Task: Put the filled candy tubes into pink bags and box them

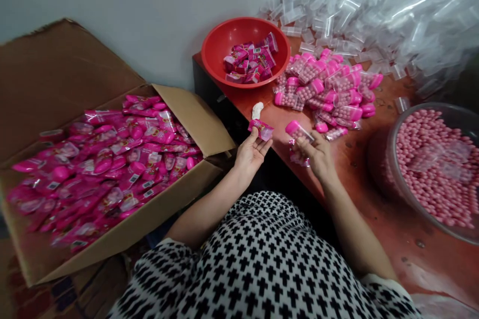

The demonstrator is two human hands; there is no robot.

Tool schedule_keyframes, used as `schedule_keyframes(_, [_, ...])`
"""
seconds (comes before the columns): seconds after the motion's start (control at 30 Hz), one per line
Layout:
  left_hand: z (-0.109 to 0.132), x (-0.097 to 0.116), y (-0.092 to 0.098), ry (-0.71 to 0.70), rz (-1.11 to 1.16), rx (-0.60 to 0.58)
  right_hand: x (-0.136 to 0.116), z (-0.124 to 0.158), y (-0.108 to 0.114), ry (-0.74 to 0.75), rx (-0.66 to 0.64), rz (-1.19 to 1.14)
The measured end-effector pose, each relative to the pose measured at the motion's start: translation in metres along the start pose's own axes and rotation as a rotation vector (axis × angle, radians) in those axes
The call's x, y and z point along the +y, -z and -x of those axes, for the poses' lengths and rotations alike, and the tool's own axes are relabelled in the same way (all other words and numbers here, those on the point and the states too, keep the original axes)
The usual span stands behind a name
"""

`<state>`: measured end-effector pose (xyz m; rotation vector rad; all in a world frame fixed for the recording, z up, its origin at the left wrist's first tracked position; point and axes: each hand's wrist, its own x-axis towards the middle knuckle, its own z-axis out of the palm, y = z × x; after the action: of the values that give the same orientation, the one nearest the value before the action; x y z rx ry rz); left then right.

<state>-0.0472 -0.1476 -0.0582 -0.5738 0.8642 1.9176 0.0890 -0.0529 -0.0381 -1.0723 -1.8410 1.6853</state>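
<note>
My left hand lies palm up at the table's near corner, fingers spread, with a small pink packet resting on the fingertips. My right hand grips a clear tube with a pink cap, filled with pink candy balls, and a crumpled pink wrapper hangs under its fingers. Behind the hands lies a heap of filled pink-capped tubes.
A red bowl holds pink packets. A clear tub of pink candy balls stands at right. Empty clear tubes pile at the back. An open cardboard box of wrapped pink tubes sits at left. A white scrap lies nearby.
</note>
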Motion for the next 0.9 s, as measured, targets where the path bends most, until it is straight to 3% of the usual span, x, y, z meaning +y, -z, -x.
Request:
schedule_keyframes(0.1, [0.0, -0.005, -0.003, -0.011, 0.022, -0.007, 0.003, 0.021, -0.024, -0.095, -0.072, -0.37])
schedule_keyframes(0.2, [0.002, -0.01, -0.007, -0.01, 0.015, -0.038, 0.009, 0.029, -0.044, -0.1, -0.027, -0.491])
schedule_keyframes(0.43, [0.002, -0.014, -0.009, -0.002, -0.072, -0.11, 0.016, 0.028, -0.052, -0.116, -0.019, -0.507])
schedule_keyframes(0.73, [0.007, -0.01, -0.014, -0.139, -0.262, -0.331, 0.02, 0.029, -0.052, -0.012, 0.04, -0.4])
schedule_keyframes(0.9, [0.01, -0.013, -0.018, -0.066, -0.422, -0.366, 0.024, 0.029, -0.054, 0.011, 0.065, -0.431])
